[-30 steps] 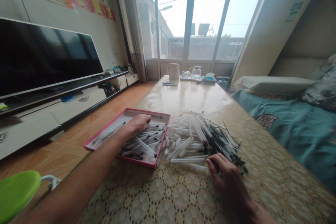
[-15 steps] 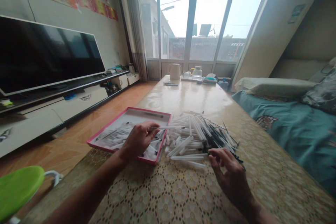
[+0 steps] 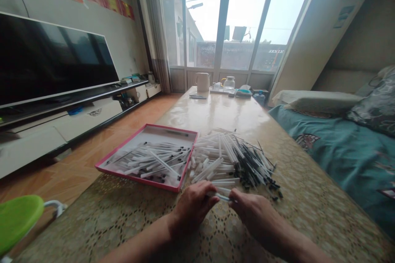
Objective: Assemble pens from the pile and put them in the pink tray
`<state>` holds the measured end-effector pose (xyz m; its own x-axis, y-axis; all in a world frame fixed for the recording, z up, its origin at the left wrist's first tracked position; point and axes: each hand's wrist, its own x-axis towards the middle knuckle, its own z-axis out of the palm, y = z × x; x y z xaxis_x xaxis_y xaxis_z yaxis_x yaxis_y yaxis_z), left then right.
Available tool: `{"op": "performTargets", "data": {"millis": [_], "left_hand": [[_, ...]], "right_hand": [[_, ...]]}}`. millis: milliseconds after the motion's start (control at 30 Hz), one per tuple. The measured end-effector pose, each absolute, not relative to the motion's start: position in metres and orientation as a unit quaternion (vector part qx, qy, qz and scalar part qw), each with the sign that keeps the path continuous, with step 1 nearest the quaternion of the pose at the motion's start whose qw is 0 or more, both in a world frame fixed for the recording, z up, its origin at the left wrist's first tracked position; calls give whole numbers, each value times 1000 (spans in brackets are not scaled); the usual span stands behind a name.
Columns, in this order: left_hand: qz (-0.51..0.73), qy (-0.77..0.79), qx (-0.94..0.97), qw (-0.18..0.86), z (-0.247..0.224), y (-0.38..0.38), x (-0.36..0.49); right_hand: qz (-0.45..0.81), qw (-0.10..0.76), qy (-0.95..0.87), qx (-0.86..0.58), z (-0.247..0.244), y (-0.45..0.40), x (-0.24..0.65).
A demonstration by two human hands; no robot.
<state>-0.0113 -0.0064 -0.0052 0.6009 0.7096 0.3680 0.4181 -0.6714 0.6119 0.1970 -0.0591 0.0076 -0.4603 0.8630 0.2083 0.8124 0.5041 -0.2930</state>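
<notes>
My left hand (image 3: 197, 201) is closed on one end of a slim white pen barrel (image 3: 222, 197), low over the table. At its other end the fingers of my right hand (image 3: 251, 209) pinch; what else sits in them is hidden. Just beyond my hands lies a heap of loose white pen barrels (image 3: 212, 168). Against its right side rests a bundle of thin black pen refills (image 3: 251, 160) with dark tips. Left of the heap, a shallow pink-rimmed box (image 3: 137, 180) holds several white pens (image 3: 157, 158) with black ends.
The patterned tablecloth (image 3: 123, 218) covers a long table. At its far end stand a cream jug (image 3: 202, 82), a glass pitcher (image 3: 229, 84) and a tissue pack (image 3: 243, 92). A green stool (image 3: 20, 218) is at lower left, a teal-covered bed (image 3: 333, 139) to the right.
My left hand has come from above the box, right and toward me, with the pen barrel. My right hand has left the black refills and moved left to meet it.
</notes>
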Motion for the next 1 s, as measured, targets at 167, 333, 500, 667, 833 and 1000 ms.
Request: {"op": "performTargets", "data": {"millis": [167,333,500,667,833,1000], "left_hand": [[270,291,895,206,-8,-4,-12],[266,272,909,170,-3,-7,-12],[251,253,924,138,-4,-5,-13],[202,274,933,117,-6,-5,-13],[174,294,928,148,-3,-7,-10],[204,293,880,312,8,-7,-8]], "right_hand": [[184,234,-827,-477,4,-58,200],[191,259,-827,-461,8,-59,203],[135,200,-846,-475,2,-56,203],[60,179,-858,-478,-18,-54,206],[18,147,-877,-458,-15,-53,211],[-31,123,-886,-446,5,-54,214]]}}
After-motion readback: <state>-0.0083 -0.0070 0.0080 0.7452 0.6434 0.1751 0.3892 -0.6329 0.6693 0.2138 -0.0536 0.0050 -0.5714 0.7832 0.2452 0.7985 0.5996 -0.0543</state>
